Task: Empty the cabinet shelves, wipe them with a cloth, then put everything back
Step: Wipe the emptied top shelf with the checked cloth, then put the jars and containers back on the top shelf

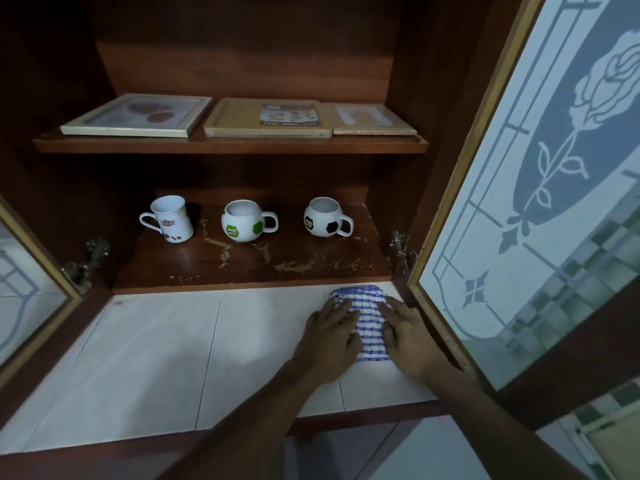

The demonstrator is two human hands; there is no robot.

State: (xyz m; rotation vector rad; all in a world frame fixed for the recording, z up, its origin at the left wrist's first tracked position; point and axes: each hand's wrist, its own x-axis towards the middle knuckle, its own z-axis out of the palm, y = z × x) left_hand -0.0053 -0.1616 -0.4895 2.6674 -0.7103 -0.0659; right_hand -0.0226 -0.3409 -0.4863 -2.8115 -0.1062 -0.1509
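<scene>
Mugs (242,221) shelved at 12 o'clock (emptying unstarted, or all restored); left hand (329,336) and right hand (410,336) press flat on striped cloth (369,323) at 5 o'clock.

A dark reddish-brown wooden cabinet (242,64) is seen in dim light with both doors swung open. The right door (519,202) is glazed with frosted glass etched with a rose, while the left door (20,289) is only partly shown. A white tiled tabletop (156,358) is laid below, and green-and-white checked wall tiles (581,271) are made out through the right door's glass.
</scene>
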